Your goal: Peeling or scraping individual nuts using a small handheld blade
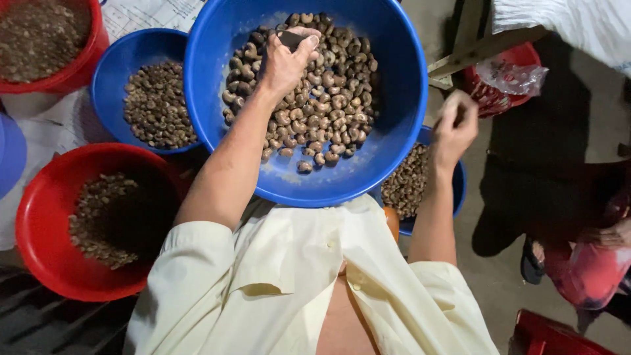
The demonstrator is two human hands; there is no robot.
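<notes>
A large blue basin [394,98] rests on my lap, holding a heap of brown cashew nuts [328,112] in their shells. My left hand [286,62] reaches into the basin and grips a dark nut or small tool near the far side of the heap. Over a smaller blue bowl [458,187] of nuts at my right, my right hand [452,128] hovers with its fingers closed; what it holds, if anything, I cannot tell.
On the left stand a blue bowl [108,79] of nuts, a red bowl [39,223] of smaller pieces and a red bucket [92,52] at the top corner. A red container with a plastic bag [506,75] sits at upper right. Another person's foot [532,260] is at right.
</notes>
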